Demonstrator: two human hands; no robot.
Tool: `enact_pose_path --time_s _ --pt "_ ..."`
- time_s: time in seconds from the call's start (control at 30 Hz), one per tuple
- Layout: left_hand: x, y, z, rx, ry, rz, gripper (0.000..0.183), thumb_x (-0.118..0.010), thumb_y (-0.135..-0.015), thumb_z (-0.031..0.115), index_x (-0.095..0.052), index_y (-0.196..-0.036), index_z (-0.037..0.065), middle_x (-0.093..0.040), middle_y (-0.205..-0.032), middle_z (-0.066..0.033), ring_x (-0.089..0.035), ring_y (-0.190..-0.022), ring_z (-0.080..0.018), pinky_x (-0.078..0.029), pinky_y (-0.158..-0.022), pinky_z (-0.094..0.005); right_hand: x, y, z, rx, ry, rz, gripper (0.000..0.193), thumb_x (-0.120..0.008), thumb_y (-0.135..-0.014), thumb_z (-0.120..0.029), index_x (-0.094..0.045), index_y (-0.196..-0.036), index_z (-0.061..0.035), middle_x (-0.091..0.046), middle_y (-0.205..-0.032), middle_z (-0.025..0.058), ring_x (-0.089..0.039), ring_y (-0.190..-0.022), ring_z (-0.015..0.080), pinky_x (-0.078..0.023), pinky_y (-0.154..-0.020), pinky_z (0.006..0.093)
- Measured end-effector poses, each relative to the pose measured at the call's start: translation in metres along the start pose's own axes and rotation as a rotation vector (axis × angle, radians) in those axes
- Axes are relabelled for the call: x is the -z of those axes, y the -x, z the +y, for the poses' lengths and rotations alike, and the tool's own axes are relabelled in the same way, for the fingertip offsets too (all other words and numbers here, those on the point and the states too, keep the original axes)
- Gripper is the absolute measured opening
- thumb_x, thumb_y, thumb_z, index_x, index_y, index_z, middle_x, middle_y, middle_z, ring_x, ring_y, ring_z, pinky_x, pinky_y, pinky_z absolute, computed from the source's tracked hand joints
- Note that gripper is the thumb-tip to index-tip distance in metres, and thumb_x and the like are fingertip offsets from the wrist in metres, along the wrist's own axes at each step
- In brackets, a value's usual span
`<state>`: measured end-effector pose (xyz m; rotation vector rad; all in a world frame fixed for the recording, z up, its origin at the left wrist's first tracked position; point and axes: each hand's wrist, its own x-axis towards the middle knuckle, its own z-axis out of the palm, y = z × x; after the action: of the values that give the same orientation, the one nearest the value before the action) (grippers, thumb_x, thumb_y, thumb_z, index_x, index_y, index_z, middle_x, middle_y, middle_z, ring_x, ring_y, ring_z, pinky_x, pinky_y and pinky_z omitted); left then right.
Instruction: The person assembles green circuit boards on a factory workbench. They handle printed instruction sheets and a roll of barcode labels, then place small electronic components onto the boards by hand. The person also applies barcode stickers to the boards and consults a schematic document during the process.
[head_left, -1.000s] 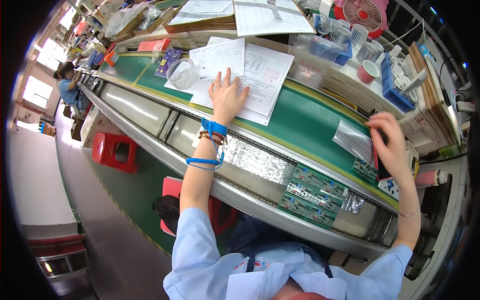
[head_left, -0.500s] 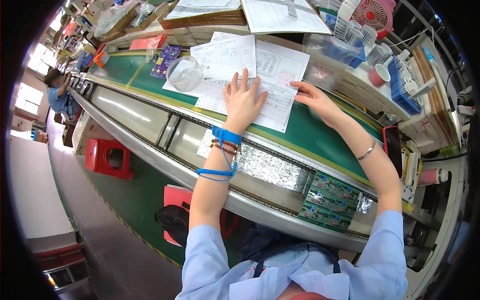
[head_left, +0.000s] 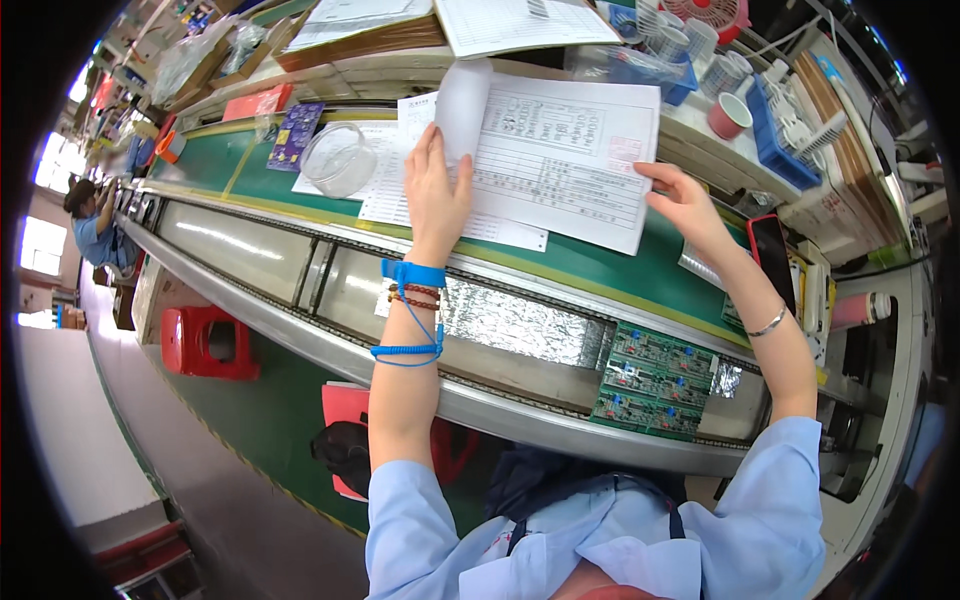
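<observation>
The printed sheet, lying on the green bench, is pinched at its right edge by the right hand and pressed flat by the spread left hand, being judged thin, floppy, easily creased.

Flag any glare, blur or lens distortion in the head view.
Head view: strong fisheye, so the conveyor rail bows and the corners go black; the window at far left is blown out; glare streaks the metal panel and crinkled foil; left hand, right hand and paper form are sharp.
</observation>
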<state>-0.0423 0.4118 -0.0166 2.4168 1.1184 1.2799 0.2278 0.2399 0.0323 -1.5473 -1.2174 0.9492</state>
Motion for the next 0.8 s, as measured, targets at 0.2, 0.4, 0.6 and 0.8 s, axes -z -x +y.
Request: enact_pose_path --time_s 0.2,0.4,0.6,0.8 --pt "0.004 0.001 0.023 -0.071 0.084 -0.055 0.037 -0.057 -0.086 0.012 -0.053 -0.117 -0.007 -0.052 -0.122 -0.0171 -0.047 -0.113 -0.0324 -0.038 -0.095 -0.0382 0.048 0.052 0.001 0.012 0.112 0.233 0.036 -0.056 -0.081 0.006 -0.056 -0.116 0.0018 -0.051 -0.116 0.0062 -0.055 -0.104 0.0158 -0.045 -0.091 0.027" --pt "0.009 0.005 0.053 -0.124 0.185 -0.053 0.032 -0.059 -0.084 0.005 -0.057 -0.115 -0.003 -0.054 -0.116 -0.0149 -0.053 -0.107 -0.029 -0.042 -0.091 -0.0339 0.074 0.081 0.011 0.055 0.104 0.317 0.036 -0.055 -0.081 0.008 -0.056 -0.117 0.0019 -0.05 -0.117 0.0059 -0.056 -0.1 0.0132 -0.047 -0.085 0.0239" --pt "0.006 0.01 0.059 -0.08 0.233 0.131 0.046 -0.064 -0.081 0.003 -0.051 -0.124 -0.001 -0.051 -0.121 -0.0113 -0.047 -0.11 -0.0244 -0.044 -0.087 -0.0348 0.086 0.093 0.02 0.044 0.091 0.366 0.036 -0.054 -0.081 0.009 -0.057 -0.116 0.0019 -0.049 -0.117 0.0051 -0.055 -0.096 0.0102 -0.047 -0.082 0.0218" --pt "0.011 0.012 0.064 -0.171 0.105 0.36 0.064 -0.07 -0.076 0.001 -0.042 -0.133 0.0 -0.03 -0.131 -0.0161 -0.035 -0.121 -0.0259 -0.041 -0.092 -0.0342 0.089 0.094 0.022 0.033 0.1 0.373 0.036 -0.054 -0.081 0.009 -0.057 -0.116 0.0012 -0.049 -0.117 0.0044 -0.054 -0.093 0.0088 -0.046 -0.083 0.0209"
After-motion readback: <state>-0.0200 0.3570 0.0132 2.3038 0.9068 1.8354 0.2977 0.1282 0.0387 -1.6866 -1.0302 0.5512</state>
